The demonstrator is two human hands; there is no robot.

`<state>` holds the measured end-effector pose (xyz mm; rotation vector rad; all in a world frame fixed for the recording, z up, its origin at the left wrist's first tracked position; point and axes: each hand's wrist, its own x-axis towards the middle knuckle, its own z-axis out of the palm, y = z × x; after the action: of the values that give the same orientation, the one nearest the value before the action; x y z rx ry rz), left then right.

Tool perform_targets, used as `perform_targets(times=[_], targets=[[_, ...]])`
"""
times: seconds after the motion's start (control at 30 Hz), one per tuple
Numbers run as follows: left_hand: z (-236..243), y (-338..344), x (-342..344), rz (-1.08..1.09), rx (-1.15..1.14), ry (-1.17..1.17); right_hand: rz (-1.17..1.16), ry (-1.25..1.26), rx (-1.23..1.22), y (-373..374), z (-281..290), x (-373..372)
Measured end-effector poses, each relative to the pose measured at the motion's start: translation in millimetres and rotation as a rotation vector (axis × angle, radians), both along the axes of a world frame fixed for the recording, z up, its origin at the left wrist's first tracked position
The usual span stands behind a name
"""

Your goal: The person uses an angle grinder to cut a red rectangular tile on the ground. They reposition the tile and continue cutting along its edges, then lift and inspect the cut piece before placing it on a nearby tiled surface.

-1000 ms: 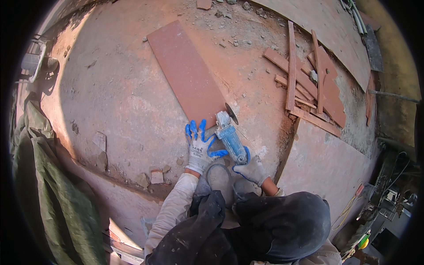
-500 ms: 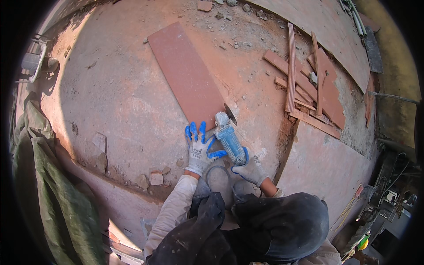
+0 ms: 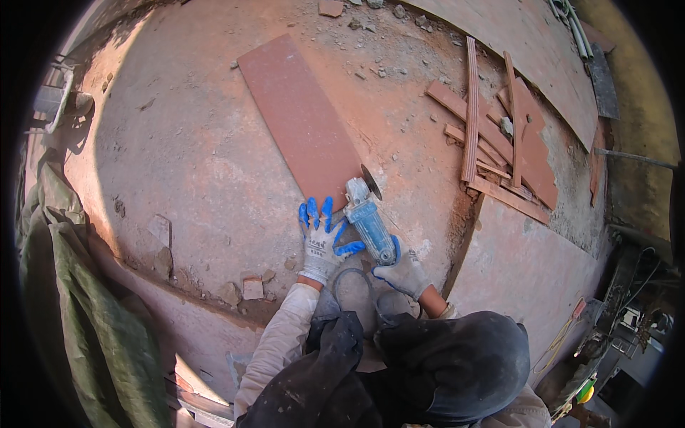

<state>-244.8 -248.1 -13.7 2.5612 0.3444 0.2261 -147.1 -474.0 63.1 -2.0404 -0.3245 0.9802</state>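
A long reddish-brown tile (image 3: 300, 118) lies on the dusty ground ahead of me, its near end by my feet. My left hand (image 3: 325, 239), in a grey glove with blue fingertips, has its fingers spread, the tips at the tile's near edge. In the same kind of glove, my right hand (image 3: 404, 273) is wrapped round the rear of a blue angle grinder (image 3: 371, 225). The grinder's dark cutting disc (image 3: 371, 182) stands on edge at the tile's near right corner. Whether the disc touches the tile or is spinning, I cannot tell.
Cut tile strips and a broken tile piece (image 3: 534, 143) are piled at the right, beside a raised slab (image 3: 524, 257). Rubble (image 3: 385, 70) is scattered at the far side. A green tarp (image 3: 93, 307) hangs at the left. My shoes (image 3: 354, 291) stand close behind the grinder.
Almost nothing differs. The grinder and its disc have shifted very slightly to the left; my left hand keeps its place at the tile's edge.
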Motion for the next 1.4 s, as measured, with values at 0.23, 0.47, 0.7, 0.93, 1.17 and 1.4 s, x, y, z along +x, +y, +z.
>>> perform_targets(times=[0.23,0.47,0.7,0.93,1.17,1.4], targets=[[-1.1,0.5,0.1,-0.002,0.008,0.017,0.010,0.013,-0.014,0.5,-5.2,1.0],[-2.5,0.7,0.1,0.003,0.015,0.024,0.035,0.057,-0.043,5.7,-0.3,6.5],[0.0,0.8,-0.3,0.009,0.008,0.023,0.025,0.012,-0.016,9.6,1.1,7.7],[2.3,1.2,-0.3,0.006,0.002,0.036,0.001,0.032,0.011,10.8,-9.6,6.0],[1.9,1.4,0.0,0.005,0.006,0.023,0.015,0.015,0.023,9.5,-12.0,7.9],[1.4,1.2,-0.1,0.008,0.003,0.023,0.017,0.052,0.007,15.3,-5.3,12.3]])
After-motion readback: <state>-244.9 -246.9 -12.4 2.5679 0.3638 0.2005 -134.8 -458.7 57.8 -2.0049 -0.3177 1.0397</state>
